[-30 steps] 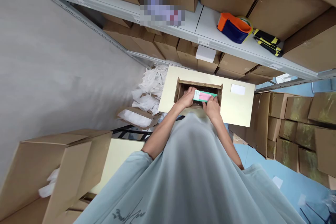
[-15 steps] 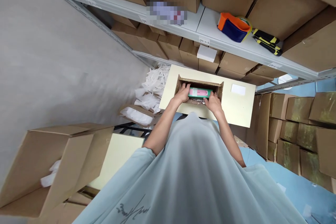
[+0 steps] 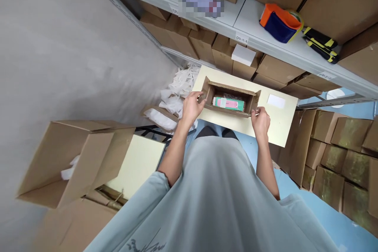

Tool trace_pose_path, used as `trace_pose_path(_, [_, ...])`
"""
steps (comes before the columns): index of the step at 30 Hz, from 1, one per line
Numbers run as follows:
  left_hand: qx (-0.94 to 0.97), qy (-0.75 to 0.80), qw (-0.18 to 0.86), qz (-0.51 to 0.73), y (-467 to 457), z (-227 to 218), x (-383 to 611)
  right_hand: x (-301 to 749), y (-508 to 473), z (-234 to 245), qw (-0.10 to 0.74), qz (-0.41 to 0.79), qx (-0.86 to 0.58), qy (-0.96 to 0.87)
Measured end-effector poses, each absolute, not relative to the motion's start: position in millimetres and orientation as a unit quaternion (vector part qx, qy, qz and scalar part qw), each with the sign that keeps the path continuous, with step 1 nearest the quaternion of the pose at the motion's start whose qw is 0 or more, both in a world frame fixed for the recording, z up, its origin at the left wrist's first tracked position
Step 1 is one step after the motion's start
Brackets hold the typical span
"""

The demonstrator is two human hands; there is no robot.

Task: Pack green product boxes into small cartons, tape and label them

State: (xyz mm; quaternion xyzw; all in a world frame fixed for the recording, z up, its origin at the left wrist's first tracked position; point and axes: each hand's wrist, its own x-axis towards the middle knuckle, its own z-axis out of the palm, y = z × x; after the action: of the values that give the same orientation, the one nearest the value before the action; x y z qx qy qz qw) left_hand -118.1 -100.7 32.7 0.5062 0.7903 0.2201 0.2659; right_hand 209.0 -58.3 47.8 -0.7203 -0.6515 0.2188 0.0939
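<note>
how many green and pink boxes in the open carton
1: the green and pink box lies flat inside the open carton; others may be hidden beneath it.

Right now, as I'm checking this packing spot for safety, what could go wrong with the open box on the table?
1. The box sits at the near edge of the small table. With the left hand and right hand at its side flaps, a tug might slide it off.
2. The packet lies loose inside and could shift.
3. The knives lie near the edge of the shelf above and might fall.
</note>
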Motion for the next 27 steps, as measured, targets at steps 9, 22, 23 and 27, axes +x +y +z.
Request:
trace_pose_path(9, [0.495,0.786,0.309,0.205,-139,39,-125,185,-87,61,0.064,0.185,-0.693,-0.694])
trace_pose_path(22, [0.226,0.893,0.259,0.289,-492,52,-251,-29,-246,46,0.053,0.222,-0.463,-0.856])
trace_pose_path(23, [0.196,0.903,0.252,0.289,-522,52,-257,-50,-264,41,0.049,0.231,-0.436,-0.868])
trace_pose_path(27, [0.074,0.924,0.229,0.297,-626,48,-273,-125,-332,23,0.020,0.249,-0.338,-0.907])
